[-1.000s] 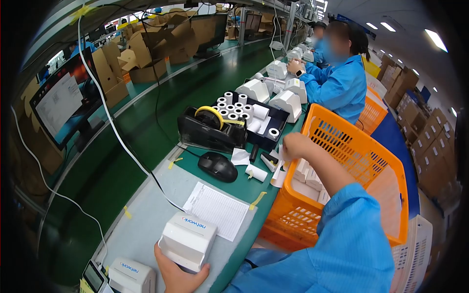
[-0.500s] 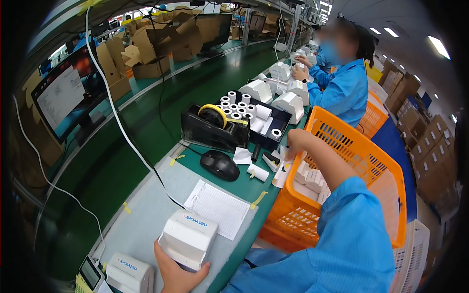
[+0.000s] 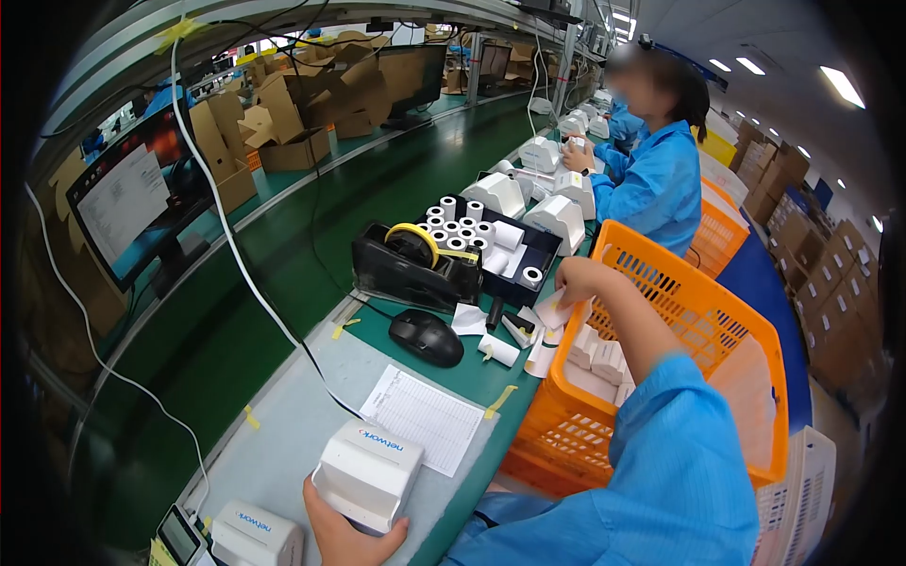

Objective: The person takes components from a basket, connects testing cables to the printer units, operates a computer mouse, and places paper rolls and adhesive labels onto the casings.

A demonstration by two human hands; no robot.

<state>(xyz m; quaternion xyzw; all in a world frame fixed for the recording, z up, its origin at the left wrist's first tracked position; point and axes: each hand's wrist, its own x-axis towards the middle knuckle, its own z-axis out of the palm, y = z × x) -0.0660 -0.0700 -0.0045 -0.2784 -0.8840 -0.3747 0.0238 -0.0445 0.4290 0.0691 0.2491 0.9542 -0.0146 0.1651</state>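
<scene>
My left hand (image 3: pixel 354 538) grips the lower front of a white plastic device (image 3: pixel 376 462) with "network" lettering on top, resting on the grey mat. A white cable reaches down to its back edge. A similar white device (image 3: pixel 257 536) sits to its left. At the table's right edge, my right hand (image 3: pixel 583 278) is closed with a slip of paper (image 3: pixel 551 307) at its fingertips, next to the orange crate's rim. Below that slip lie more curled paper pieces (image 3: pixel 541 357) and a small paper roll (image 3: pixel 499 351).
An orange crate (image 3: pixel 566 415) with white boxes inside stands right of the table. A black mouse (image 3: pixel 426 338), tape dispenser (image 3: pixel 415 269), tray of paper rolls (image 3: pixel 541 247) and printed form (image 3: pixel 425 415) occupy the table. A co-worker in blue (image 3: pixel 656 193) works beyond.
A slip of paper has come up at my right fingertips, away from the pieces beside the crate. My left hand keeps its grip on the device; the view has shifted slightly.
</scene>
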